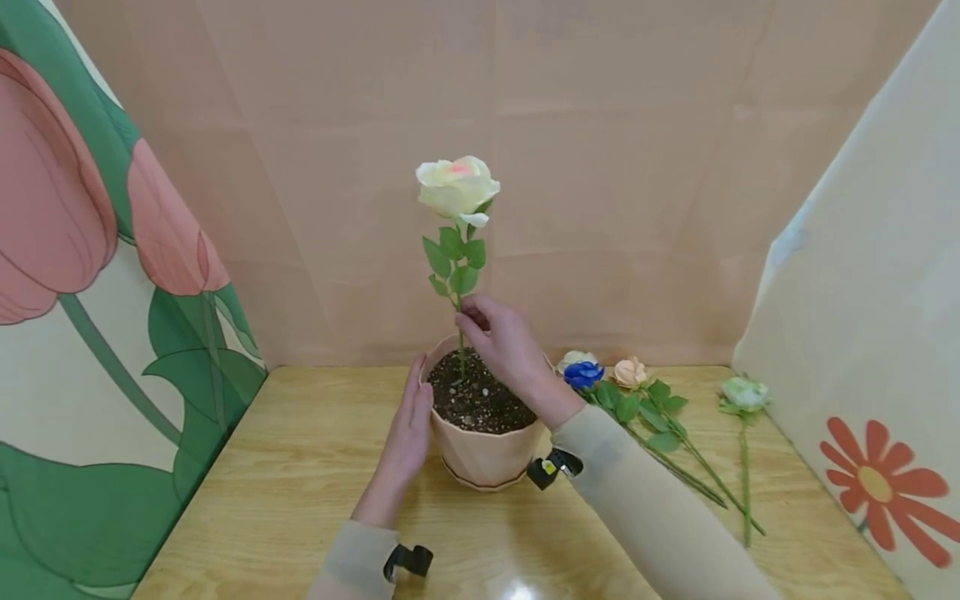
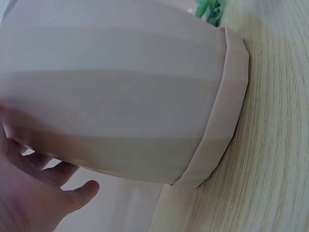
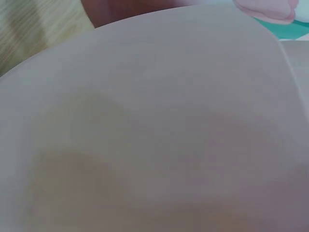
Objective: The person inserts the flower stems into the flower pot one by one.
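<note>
pot braced; step in hand, i judge: planting the white rose.
below my pinch the pot stands upright, soil meeting the stem. my right hand, angled in from the right, grips that stem between thumb and fingers; my left hand, fingers extended, rests along the pot's side. next calls, i judge, for steady downward pressure.

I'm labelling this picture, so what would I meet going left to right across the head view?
Pink tulip prints, left hand, pink flowerpot, blue flower head, peach flower head, pale green flower head, red flower print.
</note>
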The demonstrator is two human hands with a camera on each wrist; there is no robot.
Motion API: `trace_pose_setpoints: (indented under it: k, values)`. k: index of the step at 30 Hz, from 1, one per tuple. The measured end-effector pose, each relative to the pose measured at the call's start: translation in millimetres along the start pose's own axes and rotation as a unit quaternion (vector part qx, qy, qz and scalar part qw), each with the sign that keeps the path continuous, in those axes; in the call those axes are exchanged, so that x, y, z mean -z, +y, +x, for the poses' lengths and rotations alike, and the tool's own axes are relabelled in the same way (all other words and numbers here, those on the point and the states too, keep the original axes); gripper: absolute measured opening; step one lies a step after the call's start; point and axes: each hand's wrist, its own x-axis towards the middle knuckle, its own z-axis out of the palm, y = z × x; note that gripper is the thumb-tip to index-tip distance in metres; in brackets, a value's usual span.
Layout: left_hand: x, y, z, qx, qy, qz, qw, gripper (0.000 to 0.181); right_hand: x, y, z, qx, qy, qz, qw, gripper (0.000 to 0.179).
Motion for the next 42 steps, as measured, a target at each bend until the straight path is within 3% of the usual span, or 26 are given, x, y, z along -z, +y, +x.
trace_pose_setpoints:
  k: [9, 17, 28, 42]
  values:
    - [-2.0, -0.9, -0.7, 0.009, -0.001, 0.007, 0.9999, 0.059, -5, 12, -14.0, -0.005, -0.018, -0.031, 0.9994, 0.013]
    - [-3.0, -1.9, 1.1, 0.001, 0.000, 0.010, 0.9999, 0.058, -3, 12, -23.2, 0.010, 0.006, -0.028, 0.9995, 0.012]
    - [-0.4, -1.5, 1.3, 0.003, -0.001, 0.009, 0.9999, 0.058, -6, 16, -17.4, 0.020, 0.006, -0.051, 0.9985, 0.008]
    - [1.5, 0.4, 0.3, -0.006, 0.002, 0.002, 1.0000, 0.058, -12, 14, -19.1, 0.067, 0.016, -0.087, 0.9938, 0.006]
